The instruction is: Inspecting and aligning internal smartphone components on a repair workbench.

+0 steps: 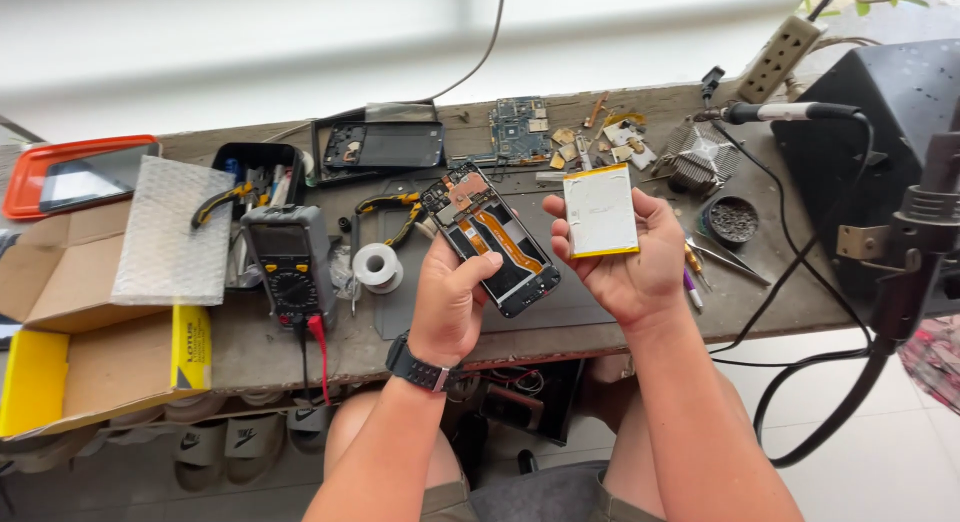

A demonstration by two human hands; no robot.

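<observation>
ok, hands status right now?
Left hand: closed around an opened phone body, internals facing up.
Right hand: holding a flat white battery pack with a yellow edge.

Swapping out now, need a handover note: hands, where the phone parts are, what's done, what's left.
Left hand: grips the opened phone, back off, insides facing up.
Right hand: holds the flat battery, out of the phone.
Both are above the workbench; circuit board and multimeter lie on it.
Done: phone opened, battery out.
Left: battery not seated, back still off.
</observation>
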